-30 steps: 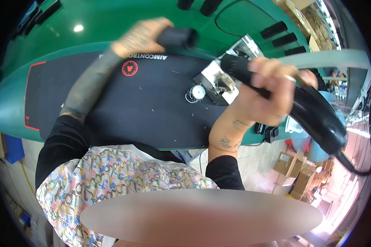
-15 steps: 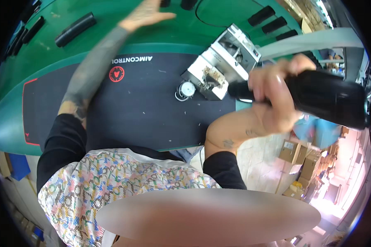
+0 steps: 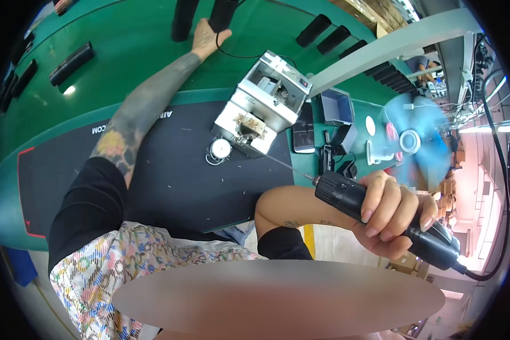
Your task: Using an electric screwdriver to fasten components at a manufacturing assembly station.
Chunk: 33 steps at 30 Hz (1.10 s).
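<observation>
My right hand (image 3: 391,212) is wrapped round a black electric screwdriver (image 3: 343,192), its cord leaving the rear end. The long thin bit points up and left toward a metal machine (image 3: 252,116) with an open top. At the far side of the bench, my left hand (image 3: 205,41) is at the near end of a black cylinder (image 3: 225,12), fingers on its left side and thumb on its right. Another black cylinder (image 3: 183,20) stands just left of that hand. A small round white dial gauge (image 3: 220,149) is at the machine's near left corner.
A dark mat (image 3: 181,164) covers the near part of the green bench (image 3: 136,39). More black cylinders (image 3: 314,30) lie far right, and one (image 3: 71,63) lies far left. Right of the machine are a phone (image 3: 304,127), a grey bin (image 3: 335,106) and a blue fan (image 3: 409,140).
My left hand has reached the black cylinder. My right hand has lowered toward me with the screwdriver, whose bit now shows. The view has shifted, bringing the fan and bin into sight.
</observation>
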Each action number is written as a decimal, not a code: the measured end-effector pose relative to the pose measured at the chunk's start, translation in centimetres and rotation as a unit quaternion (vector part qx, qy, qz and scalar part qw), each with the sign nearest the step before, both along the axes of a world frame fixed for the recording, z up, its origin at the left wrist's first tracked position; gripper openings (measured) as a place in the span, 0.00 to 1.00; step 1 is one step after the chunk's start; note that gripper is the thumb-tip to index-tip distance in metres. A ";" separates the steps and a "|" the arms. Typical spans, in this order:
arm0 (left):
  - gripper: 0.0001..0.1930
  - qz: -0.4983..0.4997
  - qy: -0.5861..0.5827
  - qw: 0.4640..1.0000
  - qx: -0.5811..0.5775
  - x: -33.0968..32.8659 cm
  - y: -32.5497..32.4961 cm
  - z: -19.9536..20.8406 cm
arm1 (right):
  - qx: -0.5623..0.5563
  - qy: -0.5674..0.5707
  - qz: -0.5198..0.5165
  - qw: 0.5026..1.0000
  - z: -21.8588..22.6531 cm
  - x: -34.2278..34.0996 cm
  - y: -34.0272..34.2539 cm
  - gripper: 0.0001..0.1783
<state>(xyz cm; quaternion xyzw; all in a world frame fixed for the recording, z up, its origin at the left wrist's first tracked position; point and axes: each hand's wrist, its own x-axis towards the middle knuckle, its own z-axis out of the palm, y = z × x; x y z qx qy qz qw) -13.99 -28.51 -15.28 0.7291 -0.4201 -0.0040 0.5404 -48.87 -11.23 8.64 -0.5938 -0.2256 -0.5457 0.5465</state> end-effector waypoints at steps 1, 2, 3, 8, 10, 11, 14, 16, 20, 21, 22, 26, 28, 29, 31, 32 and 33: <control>0.37 -0.071 0.111 0.991 0.001 -3.4 1.0 0.8 | -0.008 -0.003 -0.035 0.999 0.0 -0.8 -0.1 0.17; 0.35 -0.092 0.201 0.975 0.009 -2.6 4.8 1.6 | -0.006 -0.028 -0.023 0.999 0.1 -0.1 0.1 0.17; 0.34 -0.098 0.231 0.968 0.018 -2.2 7.8 1.4 | 0.004 -0.036 -0.028 0.999 0.1 0.3 0.4 0.16; 0.28 -0.222 0.270 0.937 0.006 -4.6 20.2 2.2 | 0.056 -0.090 -0.010 0.994 0.0 1.7 1.2 0.15; 0.30 -0.272 0.191 0.943 -0.030 -5.3 21.7 0.8 | 0.057 -0.089 0.000 0.994 -0.4 2.7 1.4 0.15; 0.31 -0.292 0.141 0.945 -0.044 -5.9 22.6 1.1 | 0.062 -0.087 0.008 0.994 -0.7 3.6 1.6 0.15; 0.32 -0.340 0.010 0.938 -0.065 -6.2 23.1 1.3 | 0.008 -0.025 -0.007 1.000 -1.5 5.6 1.9 0.17; 0.31 -0.355 -0.012 0.932 -0.072 -6.3 23.1 1.4 | -0.025 0.061 -0.029 0.997 -1.6 6.8 2.6 0.12; 0.29 -0.355 -0.002 0.930 -0.091 -6.5 22.8 1.0 | -0.113 0.155 -0.027 0.981 -2.3 9.2 1.3 0.18; 0.28 -0.348 0.003 0.933 -0.092 -6.4 22.7 0.8 | -0.118 0.169 -0.045 0.978 -2.7 9.4 1.3 0.21; 0.28 -0.349 0.003 0.932 -0.094 -6.5 22.7 0.9 | -0.126 0.170 -0.064 0.975 -3.3 9.9 1.3 0.23; 0.29 -0.348 0.004 0.934 -0.083 -6.6 23.0 1.1 | -0.102 0.223 -0.108 0.963 -3.1 10.7 1.4 0.20; 0.29 -0.354 0.005 0.932 -0.079 -6.5 23.1 1.1 | -0.020 0.238 -0.186 0.953 -3.0 11.5 2.8 0.14; 0.29 -0.355 0.005 0.931 -0.079 -6.5 23.0 1.1 | -0.020 0.238 -0.187 0.953 -3.1 11.7 2.9 0.14; 0.30 -0.358 0.016 0.930 -0.081 -6.6 22.9 1.1 | 0.019 0.170 -0.118 0.978 -3.3 11.8 2.8 0.12; 0.30 -0.360 0.016 0.929 -0.080 -6.5 22.9 1.0 | 0.020 0.169 -0.120 0.978 -3.3 11.8 2.8 0.12; 0.31 -0.357 0.018 0.930 -0.083 -6.5 22.9 0.9 | 0.009 0.165 -0.106 0.981 -3.3 11.8 2.8 0.12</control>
